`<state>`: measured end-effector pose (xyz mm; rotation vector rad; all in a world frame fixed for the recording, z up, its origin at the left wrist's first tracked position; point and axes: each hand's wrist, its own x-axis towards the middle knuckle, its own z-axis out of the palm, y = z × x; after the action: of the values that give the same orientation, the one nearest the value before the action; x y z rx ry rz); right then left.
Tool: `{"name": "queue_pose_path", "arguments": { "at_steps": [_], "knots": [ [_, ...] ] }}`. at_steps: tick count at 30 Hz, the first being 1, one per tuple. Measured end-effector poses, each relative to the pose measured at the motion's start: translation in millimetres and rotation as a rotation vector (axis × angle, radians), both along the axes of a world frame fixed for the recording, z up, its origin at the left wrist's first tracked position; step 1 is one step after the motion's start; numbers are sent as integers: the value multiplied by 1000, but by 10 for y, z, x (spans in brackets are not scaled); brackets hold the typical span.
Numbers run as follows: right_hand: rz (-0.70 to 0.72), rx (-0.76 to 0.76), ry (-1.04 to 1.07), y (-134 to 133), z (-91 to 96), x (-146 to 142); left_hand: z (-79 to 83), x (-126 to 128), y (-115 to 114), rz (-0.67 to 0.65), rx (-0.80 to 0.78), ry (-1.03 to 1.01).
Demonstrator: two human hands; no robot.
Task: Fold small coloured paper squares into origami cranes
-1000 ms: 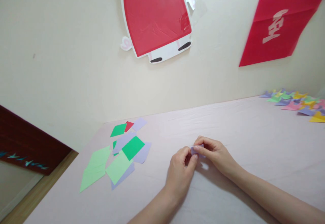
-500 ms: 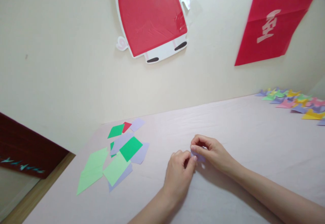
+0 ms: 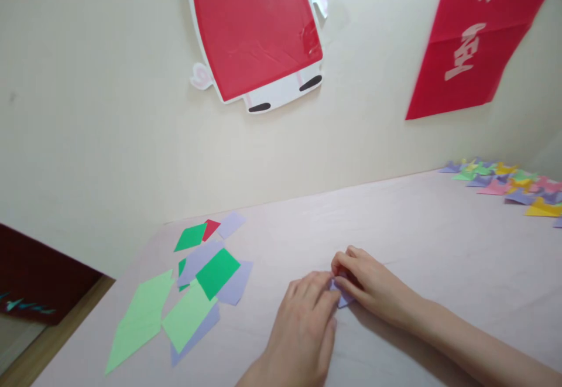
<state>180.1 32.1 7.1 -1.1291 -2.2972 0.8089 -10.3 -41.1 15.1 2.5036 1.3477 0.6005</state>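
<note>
A small folded lilac paper piece lies on the pale pink table, mostly hidden under my fingers. My left hand rests over its left side with the fingers stretched forward and pressed flat on it. My right hand comes in from the right, fingers curled and pinched on the same piece. The two hands touch each other over the paper.
Loose paper squares in green, lilac and red lie scattered at the table's left. A row of folded paper shapes in several colours sits at the far right by the wall. A red cartoon cut-out and a red banner hang on the wall.
Both hands have lowered the lilac piece from just above the table down onto it. My left hand has gone from a pinch to lying flat. The view has shifted right and down.
</note>
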Motion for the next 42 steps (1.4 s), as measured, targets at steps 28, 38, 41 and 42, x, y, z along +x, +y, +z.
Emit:
{"name": "queue_pose_path", "arguments": {
  "at_steps": [28, 38, 41, 42],
  "knots": [
    [110, -54, -58, 75, 60, 170, -370, -110, 138, -163, 337, 196],
    [59, -50, -68, 54, -6, 130, -345, -77, 85, -157, 243, 230],
    [66, -48, -73, 53, -17, 136, -329, -64, 86, -162, 239, 241],
    [66, -45, -72, 52, -19, 137, -326, -62, 86, -162, 234, 242]
  ]
}}
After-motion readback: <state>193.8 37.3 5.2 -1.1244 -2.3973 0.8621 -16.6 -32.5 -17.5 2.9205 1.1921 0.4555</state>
